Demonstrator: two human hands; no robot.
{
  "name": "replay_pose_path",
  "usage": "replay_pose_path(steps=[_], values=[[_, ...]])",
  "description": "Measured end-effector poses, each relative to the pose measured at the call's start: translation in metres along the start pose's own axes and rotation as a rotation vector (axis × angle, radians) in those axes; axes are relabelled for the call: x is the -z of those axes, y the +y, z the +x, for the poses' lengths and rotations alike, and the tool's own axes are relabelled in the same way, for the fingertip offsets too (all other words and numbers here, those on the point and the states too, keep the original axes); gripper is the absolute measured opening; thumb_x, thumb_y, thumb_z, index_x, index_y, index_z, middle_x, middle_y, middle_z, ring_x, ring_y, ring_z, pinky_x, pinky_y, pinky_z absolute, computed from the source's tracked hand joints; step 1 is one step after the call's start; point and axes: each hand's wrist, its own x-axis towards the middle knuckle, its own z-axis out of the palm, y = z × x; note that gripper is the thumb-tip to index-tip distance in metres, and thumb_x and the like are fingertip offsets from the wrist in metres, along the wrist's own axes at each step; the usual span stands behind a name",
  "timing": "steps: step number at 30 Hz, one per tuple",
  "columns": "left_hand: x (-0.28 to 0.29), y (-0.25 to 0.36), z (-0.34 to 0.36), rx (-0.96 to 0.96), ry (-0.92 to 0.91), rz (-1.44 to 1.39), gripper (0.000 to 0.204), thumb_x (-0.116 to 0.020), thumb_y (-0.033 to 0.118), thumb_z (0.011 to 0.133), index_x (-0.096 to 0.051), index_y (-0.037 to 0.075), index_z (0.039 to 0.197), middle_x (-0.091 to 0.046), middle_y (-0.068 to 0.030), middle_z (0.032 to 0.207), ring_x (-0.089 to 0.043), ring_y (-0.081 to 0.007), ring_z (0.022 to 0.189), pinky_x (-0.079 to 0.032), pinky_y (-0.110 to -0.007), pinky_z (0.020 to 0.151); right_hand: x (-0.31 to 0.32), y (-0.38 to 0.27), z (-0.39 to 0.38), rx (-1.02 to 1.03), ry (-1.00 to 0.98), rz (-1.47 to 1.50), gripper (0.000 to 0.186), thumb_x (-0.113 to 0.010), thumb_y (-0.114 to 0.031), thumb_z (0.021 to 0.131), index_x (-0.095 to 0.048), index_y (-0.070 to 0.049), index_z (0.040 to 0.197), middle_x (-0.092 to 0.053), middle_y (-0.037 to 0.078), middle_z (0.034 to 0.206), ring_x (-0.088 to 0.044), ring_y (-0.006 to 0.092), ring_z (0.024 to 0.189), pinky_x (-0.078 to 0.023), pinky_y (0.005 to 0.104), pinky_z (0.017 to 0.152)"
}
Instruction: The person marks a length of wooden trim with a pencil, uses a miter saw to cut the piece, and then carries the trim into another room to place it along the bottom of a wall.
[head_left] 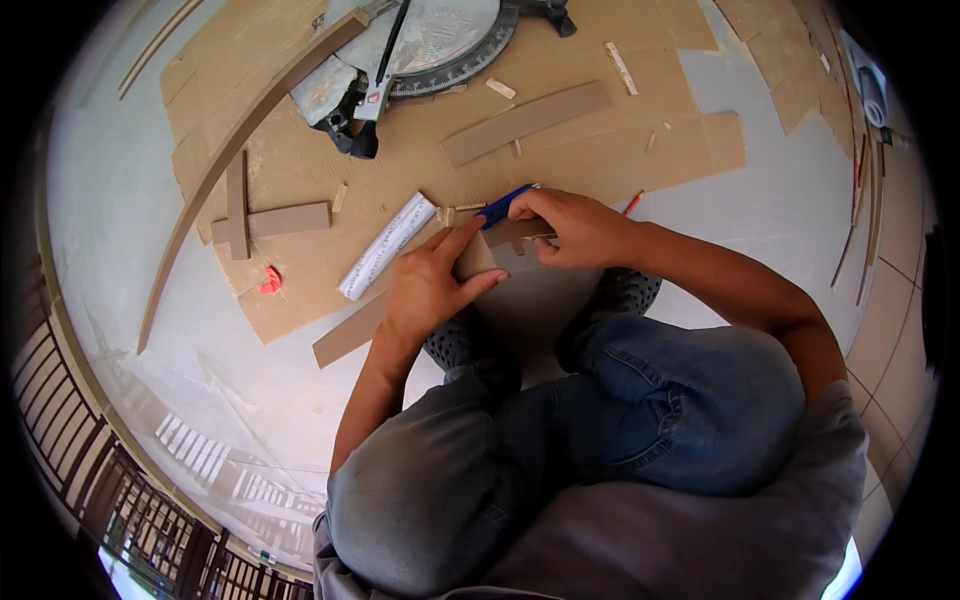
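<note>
My left hand (425, 280) grips a brown wooden strip (475, 258), its thumb along the near edge and its fingers across the far side. Opposite it, my right hand (575, 228) is curled, index finger and thumb closed around a dark brown strip end (518, 233) with a notch-like gap. A blue utility knife (505, 205) sits just beyond, by the fingertips of both hands; whether a finger holds it is unclear. Left of my left hand lies a white folding ruler (388, 245). Under my left wrist, a longer brown strip (348, 332) runs out toward the lower left.
A mitre saw (430, 45) stands at the far side on cardboard sheets (610, 150). One long strip (240, 130) leans across the left. Crossed strips (270, 220), a loose board (525, 122), wood offcuts, a red scrap (270, 280) and a red pencil (632, 204) lie around.
</note>
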Motion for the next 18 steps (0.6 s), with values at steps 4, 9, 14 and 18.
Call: replay_pose_path(steps=[4,9,14,18], values=[[-0.016,-0.027,-0.019,0.105,-0.034,0.240,0.069,-0.083,0.049,0.081,-0.065,0.007,0.132,-0.072,-0.0175,0.103,-0.072,-0.0386,0.091,-0.058,-0.043,0.079,0.017,0.072,-0.044,-0.170,-0.066,-0.464,0.033,-0.071,-0.007,0.077,-0.059,-0.005,0.109,-0.060,0.013,0.112,-0.057,0.0353,0.114,-0.053,0.0437,0.092],[-0.027,-0.048,-0.024,0.050,-0.082,0.338,0.071,-0.079,0.052,0.084,-0.061,0.005,0.134,-0.068,-0.0180,0.096,-0.072,-0.0360,0.089,-0.058,-0.043,0.077,0.029,0.125,-0.088,-0.097,-0.164,-0.683,0.034,-0.069,-0.004,0.075,-0.061,-0.006,0.108,-0.058,0.011,0.113,-0.057,0.0335,0.114,-0.054,0.0440,0.089],[-0.046,-0.052,-0.012,-0.065,-0.136,0.367,0.072,-0.078,0.049,0.086,-0.058,0.006,0.140,-0.067,-0.0180,0.106,-0.071,-0.0350,0.096,-0.057,-0.042,0.082,0.033,0.139,-0.085,0.074,-0.176,-0.709,0.019,-0.069,-0.010,0.077,-0.062,-0.005,0.094,-0.063,0.013,0.095,-0.064,0.0349,0.099,-0.055,0.0458,0.078],[-0.059,-0.055,-0.006,-0.168,-0.145,0.415,0.073,-0.077,0.048,0.086,-0.056,0.006,0.142,-0.066,-0.0162,0.105,-0.070,-0.0346,0.095,-0.057,-0.041,0.081,0.031,0.114,-0.060,-0.151,-0.052,-0.502,0.021,-0.069,-0.007,0.078,-0.060,-0.004,0.097,-0.067,0.015,0.084,-0.067,0.0389,0.082,-0.055,0.0470,0.071]])
